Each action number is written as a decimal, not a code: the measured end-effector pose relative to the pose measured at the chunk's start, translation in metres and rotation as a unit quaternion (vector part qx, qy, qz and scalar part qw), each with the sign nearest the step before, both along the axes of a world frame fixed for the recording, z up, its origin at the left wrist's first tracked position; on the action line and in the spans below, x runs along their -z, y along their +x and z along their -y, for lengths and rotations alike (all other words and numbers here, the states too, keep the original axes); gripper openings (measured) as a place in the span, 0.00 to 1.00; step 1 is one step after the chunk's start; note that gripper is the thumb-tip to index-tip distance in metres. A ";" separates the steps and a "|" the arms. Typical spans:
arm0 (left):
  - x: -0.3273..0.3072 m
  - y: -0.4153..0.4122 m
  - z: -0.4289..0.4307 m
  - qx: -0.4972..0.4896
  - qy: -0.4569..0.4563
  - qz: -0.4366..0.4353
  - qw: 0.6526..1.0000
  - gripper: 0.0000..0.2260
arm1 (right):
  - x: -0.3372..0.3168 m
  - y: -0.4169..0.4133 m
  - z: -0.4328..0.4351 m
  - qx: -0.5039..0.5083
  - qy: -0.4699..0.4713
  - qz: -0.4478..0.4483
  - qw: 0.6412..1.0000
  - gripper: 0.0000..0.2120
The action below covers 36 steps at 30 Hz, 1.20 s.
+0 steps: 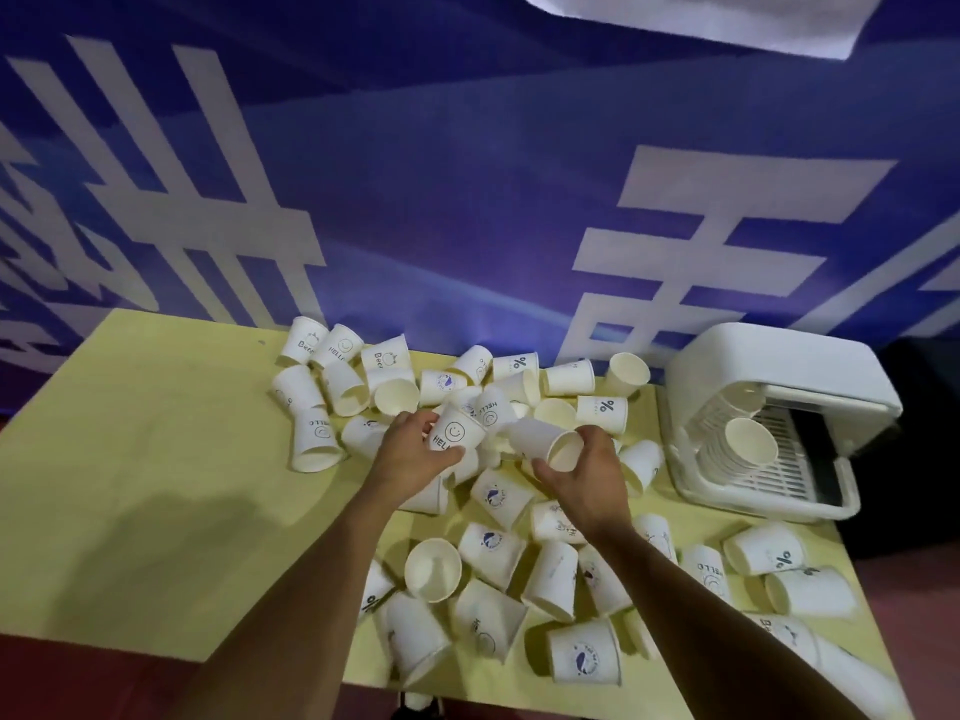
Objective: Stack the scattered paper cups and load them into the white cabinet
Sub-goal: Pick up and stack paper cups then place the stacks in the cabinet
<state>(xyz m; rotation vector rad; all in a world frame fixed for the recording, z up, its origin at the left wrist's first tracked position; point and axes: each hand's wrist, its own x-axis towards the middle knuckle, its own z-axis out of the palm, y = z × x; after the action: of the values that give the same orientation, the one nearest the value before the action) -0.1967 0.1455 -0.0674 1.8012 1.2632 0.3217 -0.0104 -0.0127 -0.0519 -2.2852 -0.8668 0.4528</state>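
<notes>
Several white paper cups (488, 550) lie scattered across a yellow table (156, 459), some upright, most tipped over. My left hand (410, 452) grips a cup printed with a smiley face and "HELLO" (454, 433), held upside down. My right hand (582, 472) holds a plain cup (545, 441) on its side, mouth turned toward me. Both hands hover over the middle of the pile, the two cups close together but apart. The white cabinet (769, 366) stands at the table's right with its lid raised; two stacks of cups (737, 449) lie inside on its rack.
A blue banner with large white characters (467, 200) hangs directly behind the table. The table's left half (130, 485) is bare yellow surface. More cups (810, 589) crowd the right front corner near the edge. Dark floor shows below the front edge.
</notes>
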 end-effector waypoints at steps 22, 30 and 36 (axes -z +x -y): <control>-0.043 0.271 0.177 0.086 -0.022 0.010 0.996 0.25 | -0.043 0.241 0.168 0.022 0.106 0.022 0.994 0.33; -0.041 0.311 0.186 0.134 -0.026 -0.008 0.991 0.26 | -0.023 0.279 0.203 0.079 0.061 0.032 0.994 0.37; -0.032 0.317 0.186 0.125 -0.015 -0.024 0.992 0.27 | -0.002 0.290 0.197 0.063 0.011 0.080 0.995 0.37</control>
<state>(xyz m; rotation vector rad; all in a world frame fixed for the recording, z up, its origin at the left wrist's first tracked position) 0.1205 -0.0407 -0.0351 1.9260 1.0541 0.1192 0.2800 -0.2100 -0.0495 -2.3638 -0.7933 0.2066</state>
